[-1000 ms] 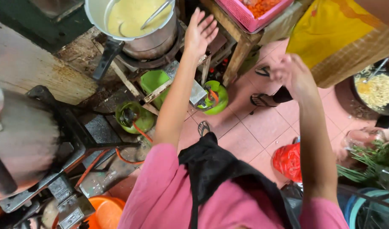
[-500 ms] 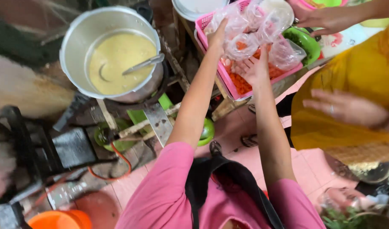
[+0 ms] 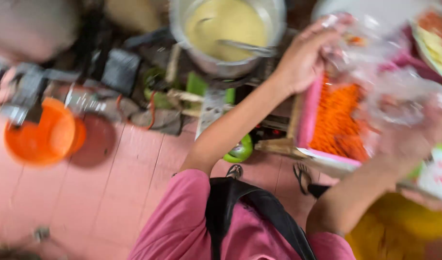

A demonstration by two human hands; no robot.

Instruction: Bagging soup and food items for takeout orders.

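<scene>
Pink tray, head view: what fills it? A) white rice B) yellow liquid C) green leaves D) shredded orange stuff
D: the pink tray holds a bed of shredded orange strands, while the yellow liquid sits apart in the metal pot. The left hand reaches over the tray's far end at clear plastic bags.

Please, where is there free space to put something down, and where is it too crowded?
The pink tiled floor is bare between the orange bowl and the person's pink sleeve. It is crowded by the pot of yellow batter and around the pink tray, where the left hand and right hand handle clear plastic bags.
</scene>
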